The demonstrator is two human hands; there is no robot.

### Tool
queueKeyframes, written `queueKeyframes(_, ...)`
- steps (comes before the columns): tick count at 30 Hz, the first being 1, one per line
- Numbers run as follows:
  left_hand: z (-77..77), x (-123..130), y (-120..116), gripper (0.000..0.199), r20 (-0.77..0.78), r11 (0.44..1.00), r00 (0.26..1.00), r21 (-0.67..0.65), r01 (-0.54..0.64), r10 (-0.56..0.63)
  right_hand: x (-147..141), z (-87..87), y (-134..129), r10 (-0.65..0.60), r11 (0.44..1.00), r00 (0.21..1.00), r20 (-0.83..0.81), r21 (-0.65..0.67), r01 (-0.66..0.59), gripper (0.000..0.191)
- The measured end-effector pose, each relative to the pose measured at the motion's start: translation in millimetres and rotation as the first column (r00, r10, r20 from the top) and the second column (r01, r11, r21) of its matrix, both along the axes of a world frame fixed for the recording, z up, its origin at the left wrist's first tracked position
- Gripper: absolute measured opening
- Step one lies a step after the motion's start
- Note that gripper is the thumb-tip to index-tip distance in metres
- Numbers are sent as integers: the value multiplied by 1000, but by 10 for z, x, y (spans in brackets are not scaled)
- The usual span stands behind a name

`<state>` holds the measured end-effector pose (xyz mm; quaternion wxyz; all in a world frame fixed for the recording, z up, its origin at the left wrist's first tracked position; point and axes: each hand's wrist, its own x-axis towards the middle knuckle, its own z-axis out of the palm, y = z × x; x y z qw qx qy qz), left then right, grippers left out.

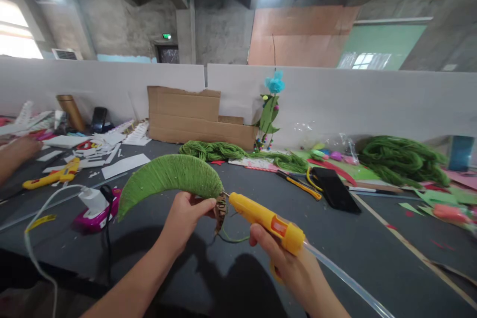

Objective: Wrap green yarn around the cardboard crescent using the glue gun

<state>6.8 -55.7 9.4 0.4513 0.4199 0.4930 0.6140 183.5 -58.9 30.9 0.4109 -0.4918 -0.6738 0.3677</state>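
Note:
A curved crescent (171, 174) wrapped in green yarn is held up above the dark table by my left hand (188, 218), its thumb and fingers closed on the lower right part. Bare brown cardboard (220, 213) with printed marks shows at that end. My right hand (285, 258) is wrapped round a yellow glue gun (261, 213), whose nozzle touches or nearly touches the crescent where yarn meets cardboard. A clear glue stick (346, 278) sticks out of the gun's back. A loose green strand (234, 241) hangs below the cardboard.
Another person's hand (22, 151) is at the far left, near a second yellow glue gun (55, 176) and paper scraps. A magenta power strip (95, 216) with cables lies left. Behind are green yarn (212, 150), cardboard (179, 114) and a blue flower (275, 83); a black phone (335, 189) lies right.

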Motion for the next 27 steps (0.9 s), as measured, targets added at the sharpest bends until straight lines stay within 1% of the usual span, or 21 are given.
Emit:
queueKeyframes(2, 5, -9, -21, 13, -2, 1000, 1000, 0, -10, 10, -17, 22, -9, 32, 999, 997, 67, -36, -30, 33)
queueKeyframes(7, 6, -23, -45, 15, -3, 999, 999, -15, -47, 47, -47, 28, 6, 37, 997, 994, 101, -75, -29, 34)
queueKeyframes(13, -8, -39, -16, 12, 4, 999, 999, -4, -41, 41, -63, 1, 8, 47, 994, 992, 116, -99, -36, 37)
queueKeyframes(19, -13, -26, 29, 12, -28, 999, 999, -21, -46, 46, -42, -69, 83, 32, 997, 995, 92, -72, -25, 41)
queueKeyframes(22, -25, -17, 37, 10, -35, 999, 999, -32, -40, 39, -16, -111, 117, 7, 999, 994, 108, -51, -2, 44)
queueKeyframes(27, -43, -11, 46, 10, -68, 998, 997, -30, -48, 46, 10, -113, 107, 16, 998, 993, 116, -63, -9, 43)
